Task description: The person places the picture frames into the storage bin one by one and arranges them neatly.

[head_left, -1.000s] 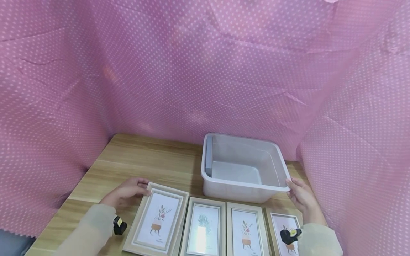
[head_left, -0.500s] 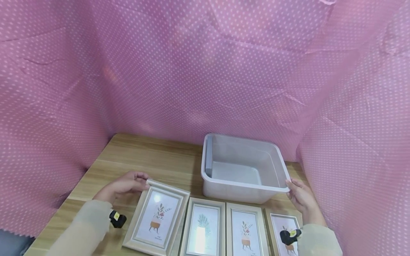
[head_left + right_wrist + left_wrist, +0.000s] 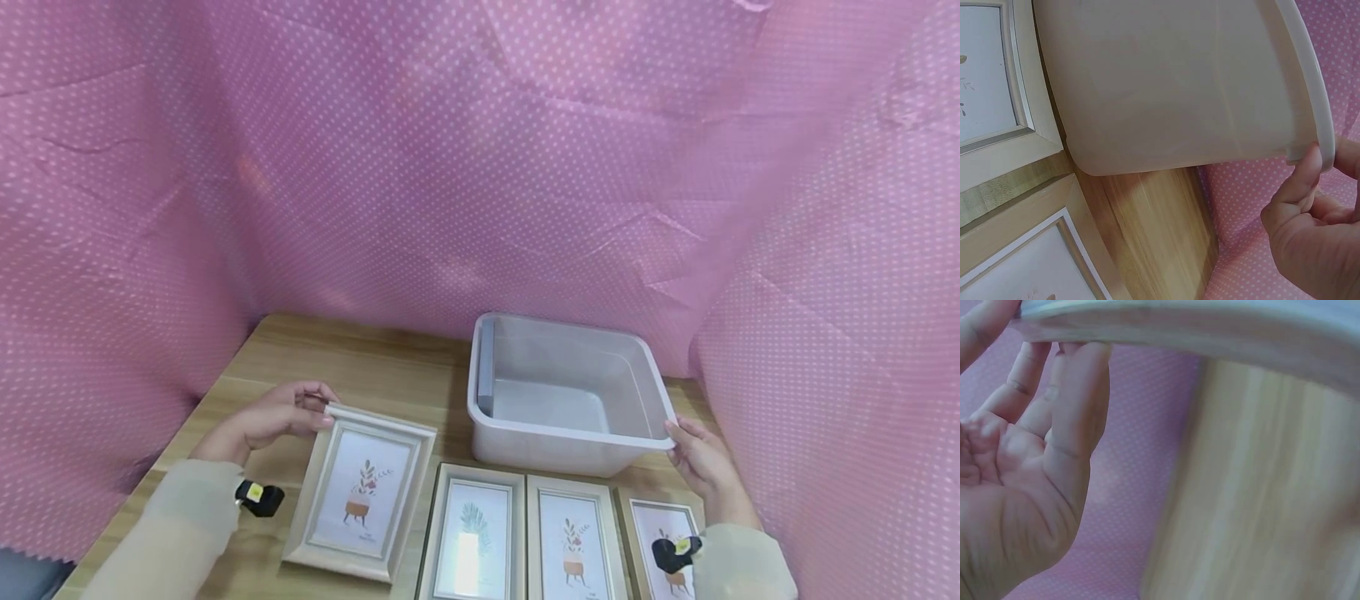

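My left hand (image 3: 281, 417) pinches the upper left corner of a cream picture frame (image 3: 306, 508) with a potted-plant print, its top edge tilted up. In the left wrist view the thumb and fingers (image 3: 1079, 406) meet the edge of the picture frame (image 3: 1147, 328). My right hand (image 3: 705, 462) grips the near right corner of the rim of a white plastic bin (image 3: 555, 454). Thumb and fingers of the right hand (image 3: 1319, 219) pinch that rim in the right wrist view. Inside the bin, a grey picture frame (image 3: 487, 367) stands on edge against the left wall.
Three more picture frames lie in a row along the table's near side: a palm-leaf picture frame (image 3: 431, 533), a potted-plant picture frame (image 3: 534, 533) and a brown-edged picture frame (image 3: 628, 533). Pink dotted cloth (image 3: 450, 167) hangs round the wooden table (image 3: 360, 358).
My left hand has moved left and away from me, raising the picture frame's top edge and drawing it away from the row. The right hand keeps its grip on the bin.
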Demonstrator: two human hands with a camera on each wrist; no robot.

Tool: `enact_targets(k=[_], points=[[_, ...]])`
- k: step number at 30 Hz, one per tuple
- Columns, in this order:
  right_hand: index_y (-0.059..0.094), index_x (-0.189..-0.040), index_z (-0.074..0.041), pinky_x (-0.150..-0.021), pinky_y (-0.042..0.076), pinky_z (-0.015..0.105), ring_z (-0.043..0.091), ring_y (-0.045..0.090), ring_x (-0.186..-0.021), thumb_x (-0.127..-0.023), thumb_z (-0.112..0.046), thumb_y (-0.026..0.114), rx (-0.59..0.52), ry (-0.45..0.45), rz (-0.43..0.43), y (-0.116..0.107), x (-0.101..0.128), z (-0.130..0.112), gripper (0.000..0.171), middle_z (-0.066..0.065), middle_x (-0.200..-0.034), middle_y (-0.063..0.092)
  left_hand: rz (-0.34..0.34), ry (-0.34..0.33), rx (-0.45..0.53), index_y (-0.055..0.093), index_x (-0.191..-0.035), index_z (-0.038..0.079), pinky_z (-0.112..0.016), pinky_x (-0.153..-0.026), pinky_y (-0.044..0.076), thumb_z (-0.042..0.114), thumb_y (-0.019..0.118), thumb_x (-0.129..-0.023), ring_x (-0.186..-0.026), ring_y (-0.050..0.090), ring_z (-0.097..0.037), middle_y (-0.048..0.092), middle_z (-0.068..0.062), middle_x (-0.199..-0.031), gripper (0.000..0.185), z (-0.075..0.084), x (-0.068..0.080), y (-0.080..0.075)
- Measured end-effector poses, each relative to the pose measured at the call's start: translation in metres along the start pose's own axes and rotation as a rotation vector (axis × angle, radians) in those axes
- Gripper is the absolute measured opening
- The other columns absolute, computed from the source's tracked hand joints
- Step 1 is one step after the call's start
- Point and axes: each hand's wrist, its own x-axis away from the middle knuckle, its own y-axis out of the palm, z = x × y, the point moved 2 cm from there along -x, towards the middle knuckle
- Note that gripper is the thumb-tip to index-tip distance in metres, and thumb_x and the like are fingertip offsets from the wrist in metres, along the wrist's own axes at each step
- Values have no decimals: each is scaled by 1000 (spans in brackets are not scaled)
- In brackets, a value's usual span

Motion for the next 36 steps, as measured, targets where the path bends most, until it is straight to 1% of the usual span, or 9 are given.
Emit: enact_targets(k=[4, 9, 12, 15, 19, 22, 28, 34, 36], points=[[41, -128, 0, -61, 48, 11, 1, 54, -70, -98, -12, 51, 11, -8, -7, 0, -1, 0, 33, -5, -88, 60, 3, 57, 22, 60, -101, 9, -40, -77, 56, -5, 60, -86, -85, 64, -18, 66, -5, -93, 20, 15, 2, -4], [28, -140, 9, -61, 48, 12, 1, 56, -72, -99, -13, 50, 46, -30, -37, 0, -1, 0, 51, -5, -91, 62, 9, 135, 72, 62, -101, 11, -35, -73, 57, -9, 57, -87, -81, 63, -14, 65, -3, -91, 25, 39, 2, -5], [22, -143, 12, -61, 48, 11, 1, 57, -73, -100, -14, 49, 68, -41, -50, 0, -2, 0, 57, -6, -92, 63, 35, 170, 94, 63, -101, 12, -34, -70, 58, -10, 56, -87, -79, 63, -13, 65, -2, -89, 26, 55, 1, -3], [28, -140, 11, -60, 48, 11, 1, 57, -73, -100, -14, 47, 69, -44, -53, 0, -3, 1, 50, -6, -91, 63, 55, 206, 108, 64, -101, 11, -34, -68, 58, -10, 56, -87, -77, 63, -13, 65, -3, -87, 27, 71, -1, 2], [48, -121, -1, -59, 48, 12, 1, 56, -69, -99, -10, 49, 4, -39, -43, 0, -3, 2, 23, -4, -88, 62, 73, 243, 131, 64, -100, 9, -34, -69, 58, -12, 55, -87, -76, 64, -14, 66, -4, -87, 26, 90, -7, 11], [52, -109, -8, -58, 48, 12, 2, 54, -67, -98, -9, 50, -46, -25, -26, 0, -3, 2, 11, -4, -85, 61, 90, 248, 147, 64, -99, 7, -36, -72, 58, -11, 56, -87, -78, 64, -16, 66, -6, -88, 23, 105, -14, 20], [45, -116, -7, -58, 48, 11, 1, 54, -67, -98, -10, 51, -50, -3, -5, -1, -2, 1, 19, -5, -86, 61, 151, 236, 183, 65, -96, 7, -35, -75, 57, -8, 58, -87, -80, 65, -17, 67, -7, -90, 19, 136, -34, 42], [55, -104, -12, -58, 48, 12, 2, 55, -67, -98, -9, 51, -62, -26, -22, 0, -3, 4, 8, -4, -85, 62, 237, 224, 213, 63, -94, 6, -33, -74, 57, -8, 58, -87, -77, 66, -17, 66, -7, -89, 16, 161, -54, 61], [55, -105, -11, -58, 48, 11, 2, 54, -67, -98, -9, 51, -46, -37, -29, 1, -3, 4, 9, -4, -85, 61, 273, 210, 220, 62, -94, 5, -32, -74, 57, -8, 59, -87, -76, 66, -17, 65, -7, -88, 14, 166, -61, 67]])
